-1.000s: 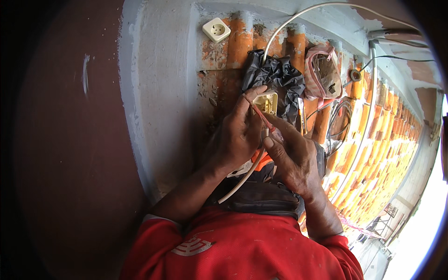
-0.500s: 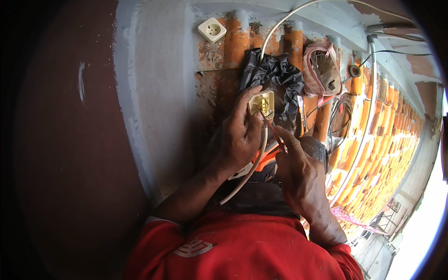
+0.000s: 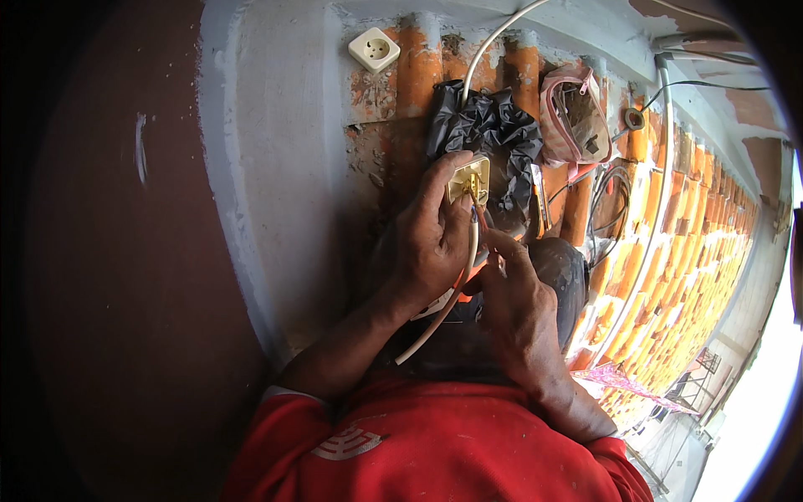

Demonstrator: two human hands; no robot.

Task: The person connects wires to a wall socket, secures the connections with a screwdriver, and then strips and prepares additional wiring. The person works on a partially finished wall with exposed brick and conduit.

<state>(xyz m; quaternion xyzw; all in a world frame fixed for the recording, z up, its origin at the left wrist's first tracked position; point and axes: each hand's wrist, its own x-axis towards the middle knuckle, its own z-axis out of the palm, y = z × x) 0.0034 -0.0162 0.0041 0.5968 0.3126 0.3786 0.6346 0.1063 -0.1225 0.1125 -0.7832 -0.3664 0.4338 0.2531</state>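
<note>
My left hand (image 3: 431, 234) is closed around a small cream socket box (image 3: 483, 170), thumb at its lower edge and fingers along its left side. Brass-coloured terminals show inside it. A cream cable (image 3: 457, 291) comes out of the lower side of the box and hangs down toward my lap. Below the box, my right hand (image 3: 520, 289) grips a slim screwdriver (image 3: 480, 217) with a reddish handle. Its upper end reaches the terminals; the fingers hide most of the handle.
A cream socket cover (image 3: 374, 50) lies at the far left on orange roof tiles (image 3: 418, 71). Beyond my hands are a crumpled black plastic bag (image 3: 493, 121), an open pink-and-white pouch (image 3: 577, 117), a utility knife (image 3: 540, 201) and a coiled dark cable (image 3: 615, 205). A grey wall ledge (image 3: 284, 151) runs along the left.
My right hand has shifted slightly left and turned around the screwdriver, covering more of its handle. My left hand keeps hold of the socket box. My dark-clothed knee shows more at right.
</note>
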